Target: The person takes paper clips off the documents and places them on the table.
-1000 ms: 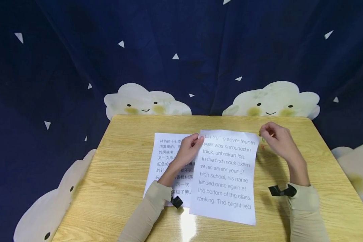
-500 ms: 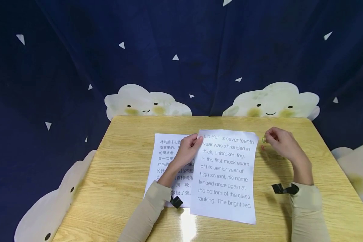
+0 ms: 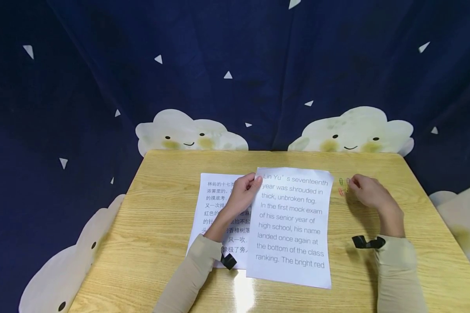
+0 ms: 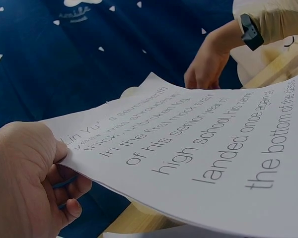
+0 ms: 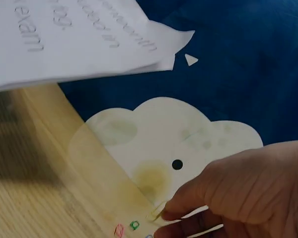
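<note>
My left hand [image 3: 246,190] pinches the upper left edge of a white paper sheet [image 3: 290,230] printed with large English text, holding it raised. In the right wrist view its far corner looks layered, like more than one sheet. Beyond the paper's right edge, my right hand [image 3: 370,191] pinches a yellow paper clip [image 5: 156,212] between thumb and fingers, over the table. Close by lie a green paper clip [image 3: 341,181], a red one [image 3: 341,191] and a bluish one [image 3: 348,181], partly beside the fingertips.
A second white sheet [image 3: 201,208] with Chinese print lies flat on the wooden table [image 3: 141,243], partly covered by the left forearm and the raised paper. Behind the table hangs a dark blue curtain [image 3: 203,52] with white clouds and triangles.
My right hand has moved right and down, away from the paper's upper right corner, uncovering the paper clips. My left hand stays on the paper, which has shifted only slightly.
</note>
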### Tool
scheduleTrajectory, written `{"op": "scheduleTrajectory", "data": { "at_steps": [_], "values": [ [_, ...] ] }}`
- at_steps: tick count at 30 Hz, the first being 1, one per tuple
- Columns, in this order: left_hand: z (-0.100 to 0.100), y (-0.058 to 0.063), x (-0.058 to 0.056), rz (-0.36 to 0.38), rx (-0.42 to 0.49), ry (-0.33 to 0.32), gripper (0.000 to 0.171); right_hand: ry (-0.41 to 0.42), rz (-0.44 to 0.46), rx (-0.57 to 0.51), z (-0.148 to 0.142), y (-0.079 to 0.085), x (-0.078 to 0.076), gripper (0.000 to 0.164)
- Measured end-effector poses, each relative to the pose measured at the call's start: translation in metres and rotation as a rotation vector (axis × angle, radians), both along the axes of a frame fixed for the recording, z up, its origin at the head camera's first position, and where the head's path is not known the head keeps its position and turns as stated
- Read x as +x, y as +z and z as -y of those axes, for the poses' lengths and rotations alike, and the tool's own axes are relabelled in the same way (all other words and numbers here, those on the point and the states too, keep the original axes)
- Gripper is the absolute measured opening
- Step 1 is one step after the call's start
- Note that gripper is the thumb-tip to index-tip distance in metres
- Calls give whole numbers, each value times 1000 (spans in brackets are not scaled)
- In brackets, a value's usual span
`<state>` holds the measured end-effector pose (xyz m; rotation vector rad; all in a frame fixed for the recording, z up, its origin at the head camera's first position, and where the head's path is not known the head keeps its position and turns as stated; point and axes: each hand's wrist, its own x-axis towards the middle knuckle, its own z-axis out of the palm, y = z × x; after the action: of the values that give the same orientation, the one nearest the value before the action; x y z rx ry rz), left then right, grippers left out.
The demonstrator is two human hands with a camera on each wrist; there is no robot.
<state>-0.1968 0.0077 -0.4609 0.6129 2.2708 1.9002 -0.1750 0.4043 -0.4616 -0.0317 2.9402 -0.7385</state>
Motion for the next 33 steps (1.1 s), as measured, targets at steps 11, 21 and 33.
{"op": "scheduleTrajectory", "data": {
  "at_steps": [11, 21, 33],
  "values": [
    [-1, -10, -5, -16, 8, 23, 34, -9, 116, 73, -17, -26, -5, 22],
    [0, -16, -7, -37, 21, 14, 36, -184, 36, 37, -18, -42, -5, 18],
    [0, -24, -9, -23, 42, 11, 40, -229, -7, 9, -18, -48, -6, 17]
  ]
}}
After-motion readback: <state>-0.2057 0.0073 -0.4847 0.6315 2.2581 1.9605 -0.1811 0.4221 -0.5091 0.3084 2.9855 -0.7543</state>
